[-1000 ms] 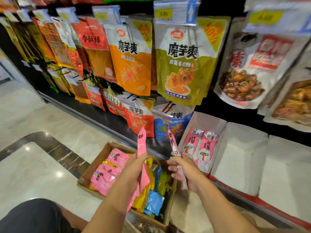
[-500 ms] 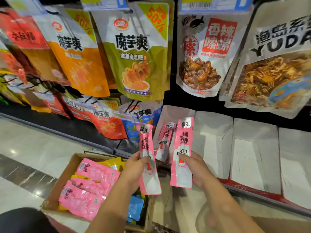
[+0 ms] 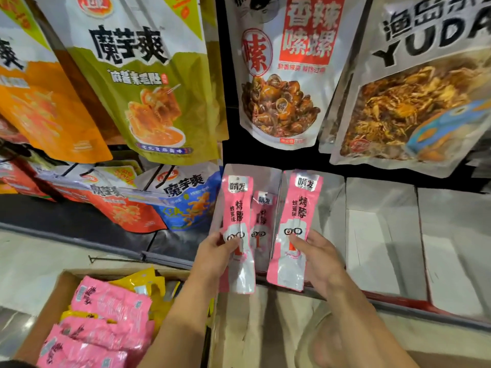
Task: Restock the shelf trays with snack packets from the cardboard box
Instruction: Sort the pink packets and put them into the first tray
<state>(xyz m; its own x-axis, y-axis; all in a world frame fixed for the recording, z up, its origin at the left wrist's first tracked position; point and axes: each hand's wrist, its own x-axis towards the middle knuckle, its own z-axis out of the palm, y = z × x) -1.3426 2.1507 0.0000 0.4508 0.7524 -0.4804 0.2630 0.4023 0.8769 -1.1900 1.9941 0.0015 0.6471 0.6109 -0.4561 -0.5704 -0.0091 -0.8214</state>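
Here, the fingers (image 3: 231, 243) of our left hand (image 3: 216, 252) were clamped on the lower half of the first pink packet (image 3: 237, 208), with the thumb laid across its printed face. The packet stood upright, its top up against the leftmost tray (image 3: 268, 176) and its clear bottom end hanging below the shelf edge (image 3: 398, 305).

Our right hand (image 3: 317, 258) pinched the second pink packet (image 3: 301, 208) the same way, fingers closed on its lower half from the right. It was also upright, just beside the first, and stood before the divider between the leftmost tray and the second tray (image 3: 333, 208). We could not tell whether either packet touched a tray.

Between the two held packets, a third pink packet (image 3: 263, 221) stood inside the leftmost tray, apart from our fingers. Further right were more white trays (image 3: 451, 248).

Below our left forearm sat the cardboard box (image 3: 45, 314) on the floor (image 3: 39, 256), holding a heap of pink packets (image 3: 106, 314) and some yellow packets (image 3: 144, 282) behind them.

Above the trays hung large bags: a green bag (image 3: 148, 88), an orange bag (image 3: 45, 110), a snail bag (image 3: 279, 75) and a silver bag (image 3: 414, 102). A blue bag (image 3: 186, 205) hung lower, left of the trays.
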